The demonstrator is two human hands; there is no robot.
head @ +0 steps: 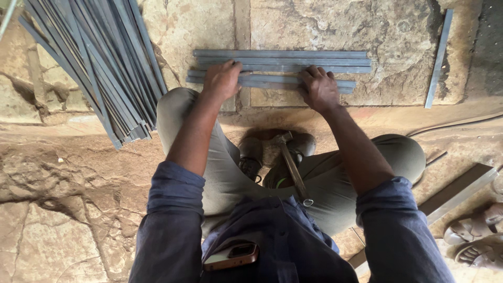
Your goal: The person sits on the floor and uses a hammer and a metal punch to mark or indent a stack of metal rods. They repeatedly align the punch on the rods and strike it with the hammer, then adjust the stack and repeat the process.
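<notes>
Several short grey metal strips point(283, 62) lie side by side on a stone slab in front of me. My left hand point(221, 79) presses on the near strips at their left end, fingers curled over them. My right hand point(318, 88) rests palm down on the near strips further right. A hammer point(291, 163) with a metal handle lies between my knees, head pointing away from me, touched by neither hand.
A large bundle of long grey strips point(99, 63) lies slanted at upper left. A single strip point(438, 57) lies at upper right. A flat bar point(461, 191) and sandals point(474, 236) are at lower right. A phone point(230, 255) sits in my shirt pocket.
</notes>
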